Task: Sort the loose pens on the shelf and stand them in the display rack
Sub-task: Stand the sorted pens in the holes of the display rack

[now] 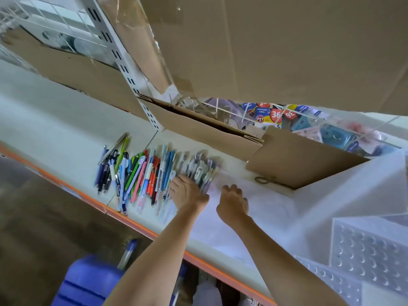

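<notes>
Bright, even daylight comes from windows [55, 25] at upper left. Shadows are soft. Motion blur smears the pens [201, 171] near the hands; wide-angle distortion bends the shelf [55, 120] edges.

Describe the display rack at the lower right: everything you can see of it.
The display rack looks like clear or frosted white plastic, built in stepped tiers, each top face drilled with a grid of small round holes. Every hole in view is empty; no pen stands in it. It sits at the right end of the white shelf, cut off by the picture's edge. Neither hand touches it.
</notes>
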